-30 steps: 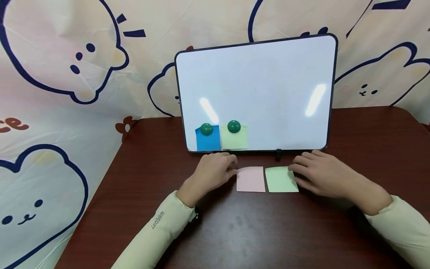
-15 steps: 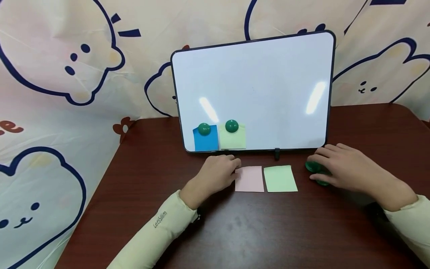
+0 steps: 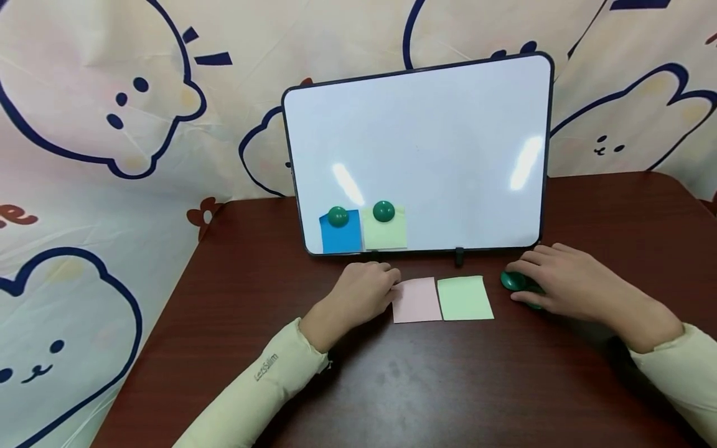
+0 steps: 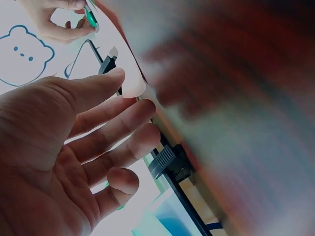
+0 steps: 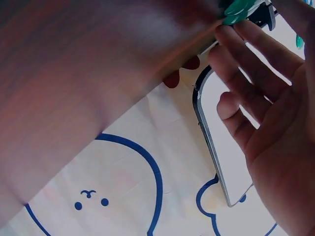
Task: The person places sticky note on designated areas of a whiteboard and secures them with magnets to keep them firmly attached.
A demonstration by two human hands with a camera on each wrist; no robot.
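Observation:
In the head view my left hand (image 3: pixel 366 292) is at the left edge of a pink sticky note (image 3: pixel 417 300) on the table. The left wrist view shows the note's corner between thumb and index finger, the other fingers loosely bent. Beside it lies a light green sticky note (image 3: pixel 465 298). Farther right, my right hand (image 3: pixel 566 280) holds green round magnets (image 3: pixel 512 280) at its fingertips, partly covered by the hand. The whiteboard (image 3: pixel 420 149) carries a blue sticky note (image 3: pixel 340 238) and a pale yellow-green one (image 3: pixel 392 236), each under a green magnet (image 3: pixel 383 211).
The whiteboard stands at the back of the dark wooden table (image 3: pixel 414 386) on small black feet (image 3: pixel 459 256). A cloth backdrop (image 3: pixel 67 205) with cartoon animals hangs behind and to the left.
My right hand has left the green note's edge and moved right, then slightly back left with the magnets, which came into sight. The pink note has turned slightly at my left hand.

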